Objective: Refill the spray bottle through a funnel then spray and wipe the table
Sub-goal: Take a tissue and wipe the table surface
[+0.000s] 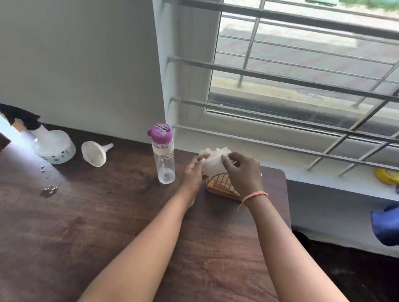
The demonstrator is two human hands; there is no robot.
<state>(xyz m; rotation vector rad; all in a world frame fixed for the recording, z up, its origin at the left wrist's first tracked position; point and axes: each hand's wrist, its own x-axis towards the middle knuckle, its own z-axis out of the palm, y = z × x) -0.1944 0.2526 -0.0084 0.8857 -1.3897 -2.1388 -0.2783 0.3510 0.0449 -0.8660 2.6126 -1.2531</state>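
Spray bottle (pixel 52 141) at ten o'clock; both hands (pixel 218 173) pinching napkin (pixel 213 163) from holder (pixel 222 187); wiping step begun, pull-free needed next.

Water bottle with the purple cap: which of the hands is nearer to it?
Left. The left hand is just right of the water bottle, pinching the napkins; the right hand is farther right, over the napkin holder.

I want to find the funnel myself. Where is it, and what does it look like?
Look at the dark wooden table, along its far edge by the wall. Between the spray bottle and the purple-lidded water bottle lies the funnel: a small white cone on its side, the only thing with a thin spout.
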